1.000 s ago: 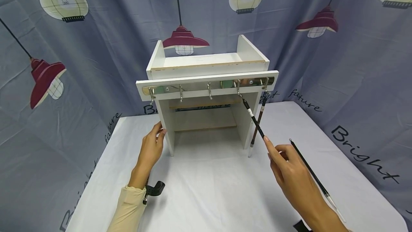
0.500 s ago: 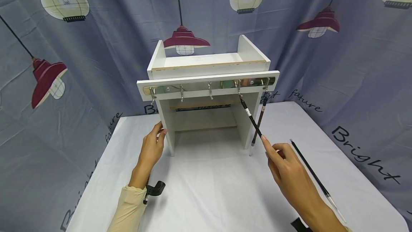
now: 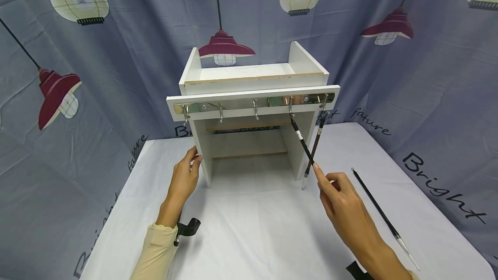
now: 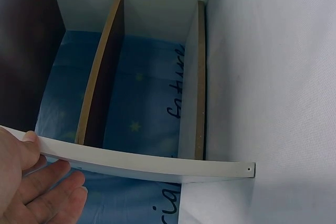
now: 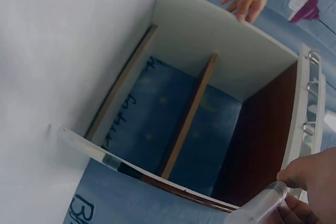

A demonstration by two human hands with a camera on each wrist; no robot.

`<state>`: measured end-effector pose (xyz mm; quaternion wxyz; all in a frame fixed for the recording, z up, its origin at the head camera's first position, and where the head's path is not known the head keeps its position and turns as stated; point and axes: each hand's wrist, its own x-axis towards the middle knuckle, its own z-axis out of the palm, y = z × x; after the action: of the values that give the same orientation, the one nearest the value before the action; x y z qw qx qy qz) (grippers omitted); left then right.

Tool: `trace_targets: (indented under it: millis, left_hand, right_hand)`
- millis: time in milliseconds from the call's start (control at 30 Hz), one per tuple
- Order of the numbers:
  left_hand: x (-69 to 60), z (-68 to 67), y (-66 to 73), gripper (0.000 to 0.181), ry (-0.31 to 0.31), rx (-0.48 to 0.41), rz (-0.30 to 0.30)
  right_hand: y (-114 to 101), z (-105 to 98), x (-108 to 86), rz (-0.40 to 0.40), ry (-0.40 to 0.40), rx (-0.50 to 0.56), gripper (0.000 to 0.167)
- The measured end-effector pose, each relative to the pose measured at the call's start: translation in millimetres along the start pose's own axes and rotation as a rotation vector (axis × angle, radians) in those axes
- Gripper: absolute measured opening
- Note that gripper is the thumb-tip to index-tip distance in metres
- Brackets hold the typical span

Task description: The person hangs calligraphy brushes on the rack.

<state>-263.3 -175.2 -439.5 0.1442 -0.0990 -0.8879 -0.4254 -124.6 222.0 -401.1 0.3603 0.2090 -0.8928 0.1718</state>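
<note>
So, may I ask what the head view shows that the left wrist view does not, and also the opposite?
Only the head view: the right hand holding a black rod, the metal hooks, a second rod hanging below the rightmost one, and a third rod lying on the table.

Only the left wrist view: a dark brown board inside the white unit, and a small hole in the side panel's end.

Both: the left hand touching that panel, the white tabletop, and the printed cloth behind.
</note>
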Motion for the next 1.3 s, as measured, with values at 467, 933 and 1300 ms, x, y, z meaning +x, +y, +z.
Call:
trace_targets:
  millis: [467, 933, 1300]
  left_hand:
    - [-1.1, 0.5, 0.5, 0.044, 0.006, -0.010, -0.003]
    - [0.1, 0.6, 0.0, 0.043, 0.014, -0.016, -0.003]
    - [-0.2, 0.2, 0.6, 0.043, 0.008, -0.019, 0.001]
  right_hand:
    - [-4.0, 43.0, -4.5, 0.041, 0.095, 0.045, 0.081]
    - [-4.3, 86.6, -4.0, 0.093, 0.184, 0.095, 0.073]
    - [-2.2, 114.4, 8.1, 0.183, 0.157, 0.212, 0.073]
